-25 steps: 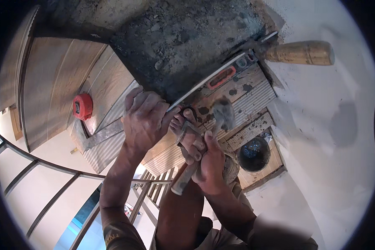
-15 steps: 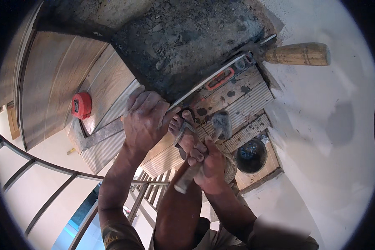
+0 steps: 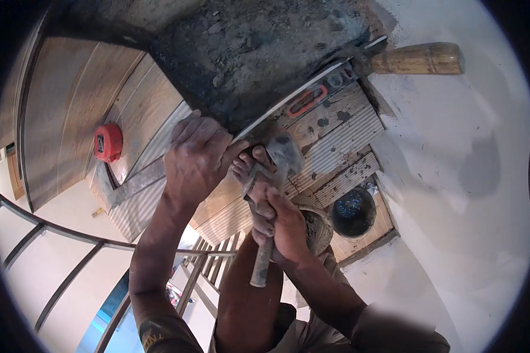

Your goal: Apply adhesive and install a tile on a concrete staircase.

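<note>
My left hand (image 3: 197, 156) is closed around the near left end of a long spirit level (image 3: 306, 101), beside the edge of the dark mortar bed (image 3: 229, 65). The level has orange-red framed windows and lies slantwise along the tiles. My right hand (image 3: 284, 226) grips a mallet by its pale, dusty handle (image 3: 262, 267). The mallet's head (image 3: 285, 154) is smeared by motion over the tiles, close beside the level and my sandalled foot (image 3: 256, 176).
A red tape measure (image 3: 108, 143) and a metal square (image 3: 132, 189) lie on wood-look tiles at left. A wooden-handled tool (image 3: 418, 59) rests at upper right. A black bucket (image 3: 371, 219) and a mortar container (image 3: 319, 232) stand near my right arm. Metal railing (image 3: 70, 273) curves at lower left.
The mallet's head has swung left toward the level, and its handle is now steeper. My right hand has shifted slightly left. My left hand stays on the level's end.
</note>
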The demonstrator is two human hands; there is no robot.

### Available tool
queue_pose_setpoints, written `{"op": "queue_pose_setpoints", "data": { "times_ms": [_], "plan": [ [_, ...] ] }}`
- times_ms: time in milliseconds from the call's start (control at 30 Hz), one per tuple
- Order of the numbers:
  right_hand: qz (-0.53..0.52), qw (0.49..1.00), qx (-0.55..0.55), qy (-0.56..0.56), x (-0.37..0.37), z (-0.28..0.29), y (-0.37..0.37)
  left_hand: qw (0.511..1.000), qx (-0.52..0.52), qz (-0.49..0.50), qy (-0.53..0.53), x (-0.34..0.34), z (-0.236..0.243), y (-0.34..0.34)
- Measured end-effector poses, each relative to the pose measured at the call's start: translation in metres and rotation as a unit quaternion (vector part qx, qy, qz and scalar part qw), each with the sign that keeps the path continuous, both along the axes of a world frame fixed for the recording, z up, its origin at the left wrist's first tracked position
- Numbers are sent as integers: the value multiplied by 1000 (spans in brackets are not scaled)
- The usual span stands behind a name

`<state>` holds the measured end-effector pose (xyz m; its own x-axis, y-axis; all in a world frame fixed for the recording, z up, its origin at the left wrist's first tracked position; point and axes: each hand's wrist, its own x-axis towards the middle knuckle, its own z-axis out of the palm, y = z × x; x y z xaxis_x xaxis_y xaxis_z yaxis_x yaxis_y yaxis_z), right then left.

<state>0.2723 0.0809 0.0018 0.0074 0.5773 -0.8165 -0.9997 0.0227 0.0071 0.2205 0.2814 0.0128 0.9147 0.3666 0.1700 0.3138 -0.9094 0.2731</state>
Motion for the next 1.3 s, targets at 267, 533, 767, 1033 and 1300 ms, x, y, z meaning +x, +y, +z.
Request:
{"op": "queue_pose_setpoints", "data": {
  "times_ms": [267,533,767,1033,1300],
  "plan": [
    [-158,984,-52,71,-9,-69,-49,999,-16,-15,36,-1,16,7],
    [40,994,45,-88,-23,-7,10,999,-31,-7,13,-10,5,8],
    [-7,996,87,13,-27,-43,2,999,-19,-36,-11,-4,1,8],
    [-149,982,-116,8,-33,-25,18,998,0,-38,-47,-6,-3,5],
    [-130,991,-42,5,-30,-21,-3,998,-1,-38,-42,-12,2,8]
  ]
}}
